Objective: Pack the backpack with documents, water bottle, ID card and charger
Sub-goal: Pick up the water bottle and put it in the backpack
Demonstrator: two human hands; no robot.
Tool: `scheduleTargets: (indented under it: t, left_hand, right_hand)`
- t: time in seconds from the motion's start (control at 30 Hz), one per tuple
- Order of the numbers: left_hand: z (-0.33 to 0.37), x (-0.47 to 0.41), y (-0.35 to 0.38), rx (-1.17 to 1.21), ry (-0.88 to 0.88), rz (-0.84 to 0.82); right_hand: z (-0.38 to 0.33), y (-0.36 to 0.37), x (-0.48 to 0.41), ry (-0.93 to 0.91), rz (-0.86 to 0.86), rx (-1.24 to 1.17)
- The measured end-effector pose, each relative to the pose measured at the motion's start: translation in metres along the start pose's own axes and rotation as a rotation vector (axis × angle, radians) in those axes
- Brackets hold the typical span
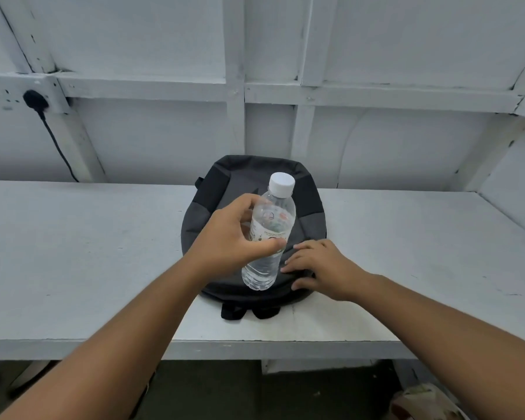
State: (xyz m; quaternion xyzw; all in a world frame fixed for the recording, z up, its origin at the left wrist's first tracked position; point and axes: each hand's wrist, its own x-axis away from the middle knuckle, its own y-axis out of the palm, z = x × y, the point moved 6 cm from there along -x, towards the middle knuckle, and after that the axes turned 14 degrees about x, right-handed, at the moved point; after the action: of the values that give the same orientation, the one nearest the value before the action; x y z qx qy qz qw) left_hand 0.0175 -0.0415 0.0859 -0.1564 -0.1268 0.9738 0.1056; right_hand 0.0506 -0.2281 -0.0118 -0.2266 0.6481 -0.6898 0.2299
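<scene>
A dark grey and black backpack (pixel 309 207) lies flat on the white bench, its top end toward me. My left hand (pixel 231 237) grips a clear water bottle (pixel 270 231) with a white cap, held upright and slightly tilted above the backpack's middle. My right hand (pixel 319 268) rests on the near right part of the backpack, fingers spread on the fabric, thumb at its near edge. Documents, ID card and charger are not in view.
The white bench (pixel 88 253) runs left to right, its front edge close to me. A white panelled wall stands behind it. A black plug (pixel 34 100) with a cable hangs from a wall socket at far left. Black straps (pixel 249 312) stick out at the backpack's near end.
</scene>
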Motion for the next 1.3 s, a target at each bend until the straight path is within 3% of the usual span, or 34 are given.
scheduleTargets:
  t: [0.07, 0.23, 0.5, 0.63, 0.77, 0.87, 1.1, 1.3]
  left_hand:
    - [0.012, 0.001, -0.001, 0.011, 0.044, 0.020]
    - [0.055, -0.001, -0.015, 0.031, 0.190, 0.087]
    - [0.053, -0.012, 0.009, 0.143, 0.198, -0.093]
    - [0.016, -0.029, 0.038, -0.040, 0.231, -0.210]
    - [-0.028, -0.056, 0.062, -0.382, 0.351, -0.374]
    - [-0.060, -0.075, 0.069, -0.508, 0.386, -0.390]
    - [-0.097, -0.097, 0.079, -0.428, 0.173, -0.460]
    - [-0.118, -0.096, 0.082, -0.521, 0.046, -0.487]
  right_hand:
    - [0.009, -0.014, -0.010, 0.018, 0.033, -0.075]
    - [0.042, -0.052, -0.028, 0.184, -0.011, -0.546]
    - [0.066, -0.126, -0.056, 0.209, 0.133, -0.682]
    - [0.073, -0.167, -0.065, 0.211, 0.223, -0.744]
    - [0.065, -0.185, -0.074, 0.190, 0.221, -0.696]
    - [0.061, -0.181, -0.074, 0.177, 0.204, -0.709]
    - [0.059, -0.172, -0.062, 0.170, 0.214, -0.723]
    - [0.065, -0.164, -0.055, 0.181, 0.233, -0.763]
